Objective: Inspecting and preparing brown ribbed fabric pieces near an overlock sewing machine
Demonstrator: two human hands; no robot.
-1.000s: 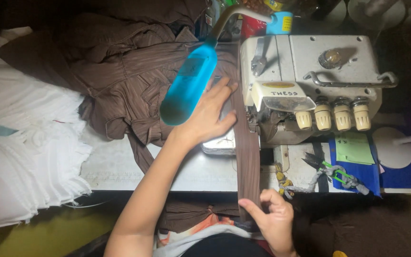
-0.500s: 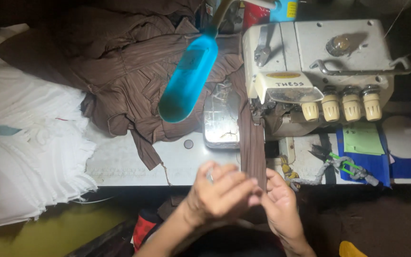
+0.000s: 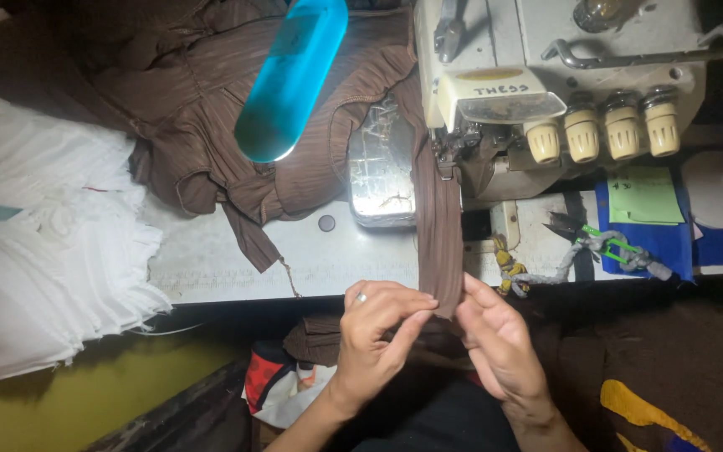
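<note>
Far left there's a stack of white fabric (image 3: 43,251) hanging over the table (image 3: 236,268) edge, and next to it a heap of brown cloth (image 3: 236,117) bunched up under a blue lamp (image 3: 292,79) that juts in from the top. A steel plate (image 3: 381,172) sits just right of the heap. From there a narrow brown strip (image 3: 438,226) runs straight down out of the serger (image 3: 546,75) – it goes under the presser foot and hangs off the front edge of the table.

Left hand (image 3: 378,335), ring on one finger, has its fingers closed in a pinch on the bottom end of the strip. Right hand (image 3: 499,343) is right up against it, thumb and fingers closed on the same end from the other side – the two hands are touching, just below the table edge.

Further right, four cream dials on the serger, then green-handled snips (image 3: 596,243) lying on the table with a blue pad (image 3: 654,243) and a green paper note (image 3: 646,194) beside them.
</note>
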